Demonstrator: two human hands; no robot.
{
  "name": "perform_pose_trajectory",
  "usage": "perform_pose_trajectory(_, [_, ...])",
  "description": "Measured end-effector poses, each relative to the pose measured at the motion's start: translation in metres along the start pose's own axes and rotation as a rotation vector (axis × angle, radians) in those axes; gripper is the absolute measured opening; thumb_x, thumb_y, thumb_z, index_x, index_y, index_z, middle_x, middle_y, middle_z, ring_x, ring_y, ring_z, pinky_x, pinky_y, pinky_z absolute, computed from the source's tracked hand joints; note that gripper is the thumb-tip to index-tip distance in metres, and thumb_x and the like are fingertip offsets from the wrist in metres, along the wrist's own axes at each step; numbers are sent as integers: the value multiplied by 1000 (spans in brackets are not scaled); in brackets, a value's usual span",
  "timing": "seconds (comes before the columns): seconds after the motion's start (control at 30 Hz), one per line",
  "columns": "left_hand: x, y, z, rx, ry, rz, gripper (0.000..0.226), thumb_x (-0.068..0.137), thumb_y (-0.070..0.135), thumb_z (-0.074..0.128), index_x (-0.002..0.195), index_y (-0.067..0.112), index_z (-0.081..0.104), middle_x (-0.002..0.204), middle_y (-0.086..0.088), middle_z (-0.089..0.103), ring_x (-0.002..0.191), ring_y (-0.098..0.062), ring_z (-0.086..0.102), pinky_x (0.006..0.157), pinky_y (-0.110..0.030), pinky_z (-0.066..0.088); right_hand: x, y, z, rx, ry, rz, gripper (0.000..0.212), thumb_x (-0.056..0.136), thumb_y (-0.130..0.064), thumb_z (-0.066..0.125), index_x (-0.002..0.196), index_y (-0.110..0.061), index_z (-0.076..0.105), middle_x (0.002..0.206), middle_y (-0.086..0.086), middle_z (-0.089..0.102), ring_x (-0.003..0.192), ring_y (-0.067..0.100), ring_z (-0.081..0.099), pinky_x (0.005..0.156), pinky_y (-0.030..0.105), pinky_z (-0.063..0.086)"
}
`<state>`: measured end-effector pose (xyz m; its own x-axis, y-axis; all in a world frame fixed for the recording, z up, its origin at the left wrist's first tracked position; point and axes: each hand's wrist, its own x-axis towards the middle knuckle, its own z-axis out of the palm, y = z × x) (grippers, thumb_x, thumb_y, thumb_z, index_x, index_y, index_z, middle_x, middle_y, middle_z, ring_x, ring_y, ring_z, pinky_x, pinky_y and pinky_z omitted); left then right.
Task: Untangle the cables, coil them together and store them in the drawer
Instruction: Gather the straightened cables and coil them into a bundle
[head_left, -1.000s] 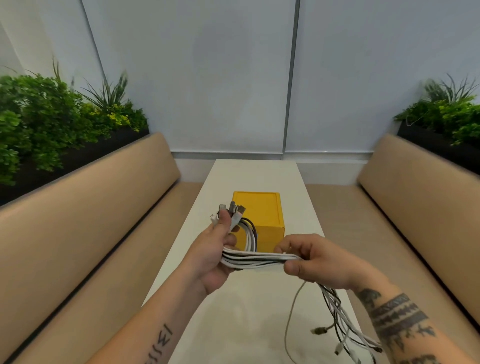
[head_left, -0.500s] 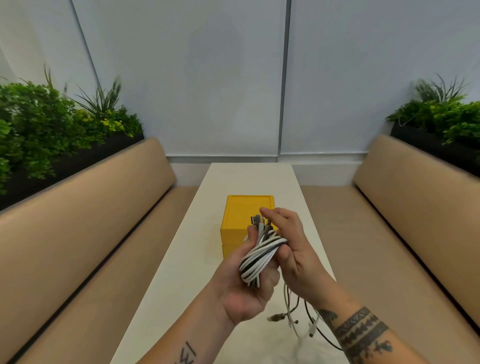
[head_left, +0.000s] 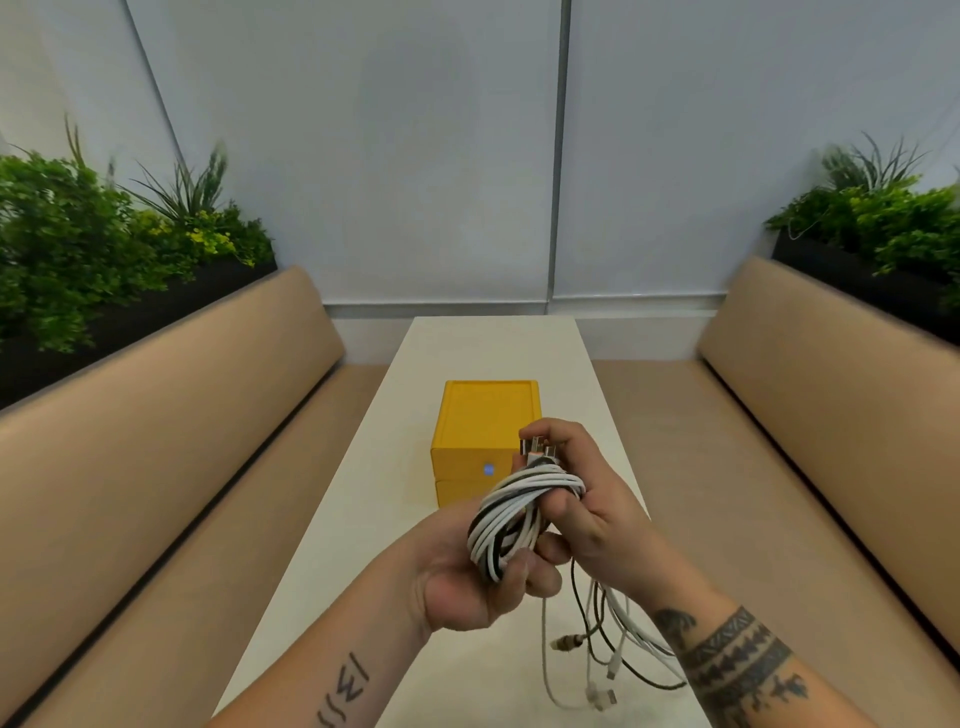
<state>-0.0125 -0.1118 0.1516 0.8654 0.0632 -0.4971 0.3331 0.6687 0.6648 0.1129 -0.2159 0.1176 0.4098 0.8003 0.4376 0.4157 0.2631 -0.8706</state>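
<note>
**Winding loose cables into one coil in front of the drawer box**

My left fingers curl round the lower end of the cable coil. My right fingers close over its top and pinch a cluster of plugs against it. Left hand and right hand hold the coil in the air, just in front of the yellow drawer box. The box stands on the white table with its fronts shut.

Coiling is the step in hand, by my reading: loose tails hang from under my right hand toward the table. The next move calls for drawing those tails round the bundle without letting the loops slip, then freeing a hand to open a drawer.

The count: one coil of white and black strands, too bunched to number. Three dangling plug ends that I can make out. One box, seemingly with two drawer fronts. A tan bench and a planter on each side.
</note>
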Motion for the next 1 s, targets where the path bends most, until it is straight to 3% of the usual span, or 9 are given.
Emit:
perform_pose_trajectory(0.07, [0,4,1,78,-105,-63,11,90,17,68,84,9,72,79,-7,57,57,-20,59,48,-27,58,-1,3,0,-42,9,16,64,72,-87,53,123,-48,46,101,-5,64,87,15,62,77,38,53])
perform_pose_trajectory(0.13, [7,7,-4,194,-19,-5,12,91,19,69,97,9,73,88,-11,61,72,-27,64,59,-35,61,-1,5,-2,-84,11,39,65,72,-88,51,122,-47,45,102,-5,66,84,13,64,74,38,54])
perform_pose_trajectory(0.23, [11,9,-7,360,97,148,42,100,43,53,113,7,71,99,-16,66,90,-35,65,85,-55,57,-2,7,-7,-167,-36,94,69,70,-90,48,120,-42,46,99,-13,66,80,10,64,71,31,53])
perform_pose_trajectory(0.33, [7,20,-15,501,68,112,88,90,79,24,125,10,66,98,-8,71,88,-22,67,79,-41,57,-2,8,-10,-316,-147,142,69,67,-93,44,117,-45,46,99,-21,63,84,6,63,75,31,53])
perform_pose_trajectory(0.43, [5,17,-12,790,101,123,89,72,91,41,120,20,68,103,-6,73,93,-17,68,82,-38,57,1,8,-9,-490,-282,176,57,78,-80,50,120,-41,46,114,-23,57,97,9,61,83,37,53])
perform_pose_trajectory(0.57, [21,-4,-16,865,259,296,50,79,63,69,110,25,69,103,6,75,101,-12,69,97,-39,54,2,5,-5,-637,-305,223,65,72,-65,40,131,-38,40,122,-17,57,99,13,61,80,33,52])
perform_pose_trajectory(0.7, [19,-4,-22,774,162,339,28,96,32,63,101,4,65,81,-7,64,81,-15,62,64,-13,49,4,16,-9,-673,-338,221,67,85,-52,63,140,-41,26,128,-10,61,103,15,62,81,30,50])
perform_pose_trajectory(0.8, [14,0,-25,698,143,351,23,100,28,57,108,10,70,85,-5,71,81,-16,68,67,-20,50,9,19,-11,-542,-322,231,74,82,-51,74,140,-42,29,128,-15,57,101,3,62,87,26,51])
perform_pose_trajectory(1.0, [10,11,-42,459,201,421,33,102,29,50,121,7,67,112,-20,72,100,-36,71,95,-44,53,13,30,-24,-336,-164,209,39,95,-37,65,124,-51,42,119,-29,54,61,2,56,56,27,50])
